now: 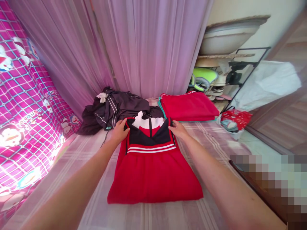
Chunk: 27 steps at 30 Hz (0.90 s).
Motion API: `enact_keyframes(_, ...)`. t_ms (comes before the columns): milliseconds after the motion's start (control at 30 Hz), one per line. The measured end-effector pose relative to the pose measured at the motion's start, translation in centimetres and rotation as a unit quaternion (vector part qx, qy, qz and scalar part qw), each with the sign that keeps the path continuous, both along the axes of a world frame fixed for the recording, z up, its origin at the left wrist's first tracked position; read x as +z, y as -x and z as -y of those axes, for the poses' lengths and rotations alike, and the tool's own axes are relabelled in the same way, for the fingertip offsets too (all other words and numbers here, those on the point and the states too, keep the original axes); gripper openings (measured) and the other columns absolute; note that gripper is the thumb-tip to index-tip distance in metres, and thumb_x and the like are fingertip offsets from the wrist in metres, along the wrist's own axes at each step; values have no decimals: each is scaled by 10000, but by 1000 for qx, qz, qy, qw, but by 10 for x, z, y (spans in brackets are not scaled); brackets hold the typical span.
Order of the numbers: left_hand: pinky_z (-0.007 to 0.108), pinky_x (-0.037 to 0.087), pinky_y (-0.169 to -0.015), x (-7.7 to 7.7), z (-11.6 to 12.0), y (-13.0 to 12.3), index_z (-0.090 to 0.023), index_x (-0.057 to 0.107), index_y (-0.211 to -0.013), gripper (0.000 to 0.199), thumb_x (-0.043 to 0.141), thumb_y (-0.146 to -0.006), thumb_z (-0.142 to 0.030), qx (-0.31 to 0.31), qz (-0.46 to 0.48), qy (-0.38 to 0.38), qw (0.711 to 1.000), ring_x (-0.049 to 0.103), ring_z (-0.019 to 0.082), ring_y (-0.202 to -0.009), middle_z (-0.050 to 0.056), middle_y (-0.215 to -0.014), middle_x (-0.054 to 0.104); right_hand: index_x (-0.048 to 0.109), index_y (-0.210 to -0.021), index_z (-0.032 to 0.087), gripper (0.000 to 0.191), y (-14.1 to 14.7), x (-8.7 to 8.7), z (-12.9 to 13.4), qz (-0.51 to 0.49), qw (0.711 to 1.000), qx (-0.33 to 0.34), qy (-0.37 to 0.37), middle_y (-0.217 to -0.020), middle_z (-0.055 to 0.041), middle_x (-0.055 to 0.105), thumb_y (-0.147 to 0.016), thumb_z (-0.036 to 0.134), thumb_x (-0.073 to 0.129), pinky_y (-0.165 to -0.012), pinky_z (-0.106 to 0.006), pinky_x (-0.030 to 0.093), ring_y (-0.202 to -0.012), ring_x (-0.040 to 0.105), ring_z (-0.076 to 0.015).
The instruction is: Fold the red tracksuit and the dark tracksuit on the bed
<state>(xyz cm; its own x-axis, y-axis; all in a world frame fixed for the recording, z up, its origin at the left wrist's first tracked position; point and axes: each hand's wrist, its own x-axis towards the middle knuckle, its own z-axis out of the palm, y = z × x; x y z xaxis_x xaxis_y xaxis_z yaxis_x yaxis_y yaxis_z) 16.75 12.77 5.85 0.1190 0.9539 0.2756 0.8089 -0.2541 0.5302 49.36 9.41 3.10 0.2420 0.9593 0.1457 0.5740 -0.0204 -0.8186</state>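
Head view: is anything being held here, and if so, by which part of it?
Yes, the red garment: the left hand and the right hand each grip one upper corner, beside the dark collar panel.

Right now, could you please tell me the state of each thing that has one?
Red garment: laid flat, dark collar at the far end.
Left hand: fingers gripping the collar's left corner.
Right hand: fingers gripping its right corner.
Red cloth: folded, green fabric underneath.
Dark clothes: heaped, crumpled.
Plaid sheet: spread out.
Purple curtain: hanging in folds.
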Motion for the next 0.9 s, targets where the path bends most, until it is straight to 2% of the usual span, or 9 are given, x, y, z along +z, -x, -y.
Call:
enact_keyframes(133,474,351,-1160,-6,52,11,-211,657,-1244,436,460,-919,-425,-113,-1,-13,993,492,262,-1345,102,-1423,568,577,-1332,189,481,-4,11,42,54,998,19,-19,-1328,-125,640,-864,299,575,-1032,-423,471,-1205,612,-256)
enact_keyframes(233,492,291,-1189,-5,103,16,-248,600,-1340,525,313,-985,-507,-250,-40,25,967,387,247,-1429,72,-1475,530,497,-1434,230,521,8,19,90,109,981,142,-70,-1453,-92,543,-938,387,470,-1096,-414,420,-1325,517,-234)
enact_keyframes(300,526,246,-1199,-8,129,16,-284,507,-1432,567,310,-979,-561,-296,-102,40,949,283,267,-1481,58,-1553,431,473,-1462,257,533,22,16,120,181,956,222,-65,-1516,-79,472,-963,437,430,-1148,-441,355,-1392,437,-237)
enact_keyframes(433,587,220,-1186,-16,147,8,-285,365,-1520,687,385,-931,-638,-272,-218,33,937,206,332,-1500,91,-1625,275,403,-1512,230,575,39,11,151,312,921,231,22,-1581,-96,358,-990,469,367,-1189,-530,248,-1473,289,-271)
enact_keyframes(533,594,214,-1184,-8,148,-1,-283,434,-1481,610,339,-963,-589,-245,-267,31,931,268,323,-1481,83,-1598,347,384,-1520,201,567,47,23,158,344,918,177,87,-1598,-123,311,-1011,441,317,-1181,-561,232,-1477,277,-279)
enact_keyframes(600,585,204,-1189,-1,155,-8,-262,504,-1433,574,271,-990,-543,-218,-276,19,936,285,309,-1476,80,-1573,396,376,-1524,191,566,56,34,166,349,922,153,75,-1606,-132,286,-1018,432,298,-1186,-560,211,-1480,271,-275)
enact_keyframes(667,562,182,-1202,2,169,-16,-250,500,-1437,585,236,-999,-534,-209,-267,-2,941,282,289,-1478,80,-1569,402,356,-1534,206,567,67,40,180,348,919,182,35,-1614,-112,275,-1022,439,286,-1202,-535,177,-1490,246,-251)
enact_keyframes(767,549,169,-1210,-4,191,-19,-246,391,-1508,666,295,-963,-616,-250,-258,9,933,277,290,-1481,96,-1583,372,356,-1533,226,583,72,36,202,347,897,275,24,-1617,-90,267,-1011,484,327,-1217,-520,124,-1502,207,-238)
enact_keyframes(900,555,168,-1207,-16,203,3,-226,289,-1550,798,397,-904,-682,-314,-233,34,920,224,317,-1496,136,-1617,275,360,-1531,193,696,44,24,224,336,884,321,47,-1619,-135,237,-933,517,507,-1216,-527,137,-1507,175,-272)
